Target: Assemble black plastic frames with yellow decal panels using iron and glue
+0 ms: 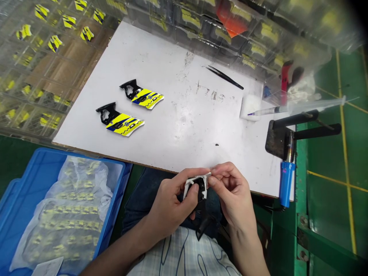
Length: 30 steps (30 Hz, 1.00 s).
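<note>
My left hand [169, 205]: closed around the small white and black plastic wing-shaped part [197, 188], thumb pressing on its black side so it does not turn
My right hand [232, 191]: fingertips pinched on the white upper edge of the same part, thumb and index finger meeting at its corner
Where the part is: in the air between both hands, over my lap, just in front of the near edge of the white work board [184, 115], close to my eyes so I can see the edge well
Black piece below: a dark stem [203, 226] hangs down under the part; I cannot tell if it is joined to it
Finished-looking pieces: two yellow and blue printed wing parts with black brackets [122, 118] lie side by side on the left of the board, apart from each other, well away from my hands
Tools: thin black tweezers [225, 78] and a clear syringe with a dark tip [293, 108] rest at the far right, the syringe tip on a small white pad
Blue plastic crate [17, 191]: at my left, holds a clear bag with many yellow printed parts
Clear blister trays [34, 76]: around the board, one yellow part in each pocket that I can see
</note>
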Each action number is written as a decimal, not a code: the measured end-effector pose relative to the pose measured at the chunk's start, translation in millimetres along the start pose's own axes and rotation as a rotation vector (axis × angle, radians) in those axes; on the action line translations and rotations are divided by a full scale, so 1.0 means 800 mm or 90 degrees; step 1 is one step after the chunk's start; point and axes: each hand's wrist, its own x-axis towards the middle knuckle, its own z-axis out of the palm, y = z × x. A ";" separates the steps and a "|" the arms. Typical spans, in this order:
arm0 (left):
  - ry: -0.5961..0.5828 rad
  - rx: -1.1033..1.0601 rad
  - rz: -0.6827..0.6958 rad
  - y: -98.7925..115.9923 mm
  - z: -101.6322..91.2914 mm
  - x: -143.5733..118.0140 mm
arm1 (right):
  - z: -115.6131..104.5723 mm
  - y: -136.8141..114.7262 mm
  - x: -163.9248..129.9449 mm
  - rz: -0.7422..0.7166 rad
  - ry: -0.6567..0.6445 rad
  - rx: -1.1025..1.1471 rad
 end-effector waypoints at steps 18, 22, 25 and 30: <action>-0.013 -0.041 -0.021 0.006 -0.006 -0.006 | 0.001 -0.007 0.005 0.093 -0.084 0.038; -0.014 -0.024 -0.012 0.008 -0.007 -0.006 | 0.002 -0.008 0.006 0.079 -0.084 0.035; -0.012 -0.034 -0.014 0.008 -0.006 -0.005 | 0.002 -0.007 0.005 0.075 -0.081 0.040; 0.000 -0.152 -0.052 0.007 0.001 -0.001 | 0.004 -0.006 0.006 0.084 -0.076 0.074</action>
